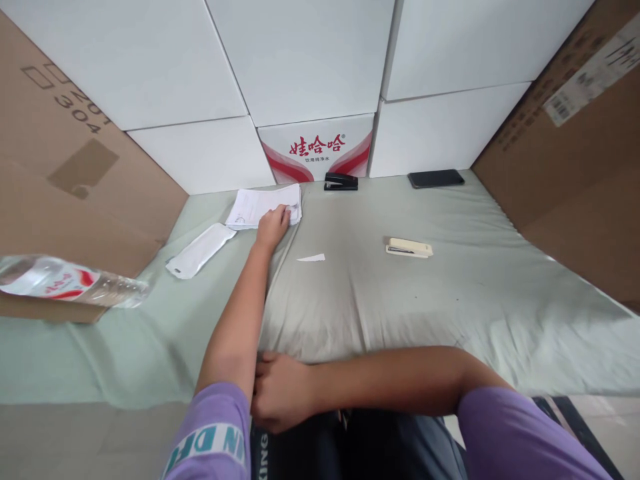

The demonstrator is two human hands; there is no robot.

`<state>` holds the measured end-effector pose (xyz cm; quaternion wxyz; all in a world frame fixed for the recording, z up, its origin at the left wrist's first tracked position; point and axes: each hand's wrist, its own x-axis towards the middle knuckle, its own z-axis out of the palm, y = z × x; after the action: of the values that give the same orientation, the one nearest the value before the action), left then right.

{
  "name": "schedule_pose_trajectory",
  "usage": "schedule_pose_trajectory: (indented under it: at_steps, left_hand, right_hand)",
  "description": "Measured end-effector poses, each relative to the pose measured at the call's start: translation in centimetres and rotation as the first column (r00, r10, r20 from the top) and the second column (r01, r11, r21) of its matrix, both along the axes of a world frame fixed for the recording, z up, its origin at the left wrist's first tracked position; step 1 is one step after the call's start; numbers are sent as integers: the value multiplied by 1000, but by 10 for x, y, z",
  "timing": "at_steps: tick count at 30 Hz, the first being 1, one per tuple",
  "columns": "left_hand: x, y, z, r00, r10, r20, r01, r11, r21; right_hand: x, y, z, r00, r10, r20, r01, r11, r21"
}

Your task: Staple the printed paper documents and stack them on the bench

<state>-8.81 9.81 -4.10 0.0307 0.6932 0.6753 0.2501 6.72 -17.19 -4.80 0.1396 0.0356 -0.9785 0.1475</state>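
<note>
The setting reads as a makeshift office or stockroom workstation rather than a home or kitchen. A bench draped in pale green cloth is hemmed in by packaging: plain white cartons stacked along its far edge, one branded carton printed in red with Chinese characters, and large brown corrugated boxes at the left and right edges, one bearing a barcode shipping label. Clerical items lie on the cloth: a black stapler and a dark phone at the far edge, a cream stapler mid-bench, a stack of printed papers and a white envelope toward the far left corner. A water bottle sits at the left edge.
</note>
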Motion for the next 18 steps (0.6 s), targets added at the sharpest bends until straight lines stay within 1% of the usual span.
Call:
schedule_pose_trajectory:
  at_steps: [3, 5, 7, 9, 11, 12, 14, 18]
  left_hand:
    - [2, -5, 2, 998, -45, 37, 43, 998, 35]
    - [-1, -7, 4, 995, -27, 100, 22, 998, 57]
    - [-6, -8, 8, 977, 30, 213, -55, 992, 114]
    - [-10, -10, 14, 936, 91, 339, -163, 968, 190]
    - [-13, -12, 18, 900, 139, 413, -253, 938, 236]
    - [-14, -13, 20, 891, 152, 427, -276, 930, 244]
    - [-13, -14, 21, 896, 140, 422, -258, 937, 236]
    - [-10, -13, 17, 937, 63, 344, -126, 979, 162]
  right_hand:
    - [0, 0, 2, 1000, 3, 11, -3, 1000, 2]
    - [0, 0, 1, 1000, 8, 14, -8, 1000, 1]
    - [-1, 0, 0, 1000, 17, 23, -17, 1000, 1]
    - [-1, -1, -2, 999, 23, 25, -23, 1000, 1]
    - [-1, -2, -4, 1000, 22, 12, -22, 1000, 3]
    - [-1, -2, -6, 1000, 21, 3, -21, 1000, 5]
    - [-1, -3, -8, 1000, 20, -9, -20, 1000, 10]
    - [-1, -3, -9, 1000, 24, -10, -24, 1000, 18]
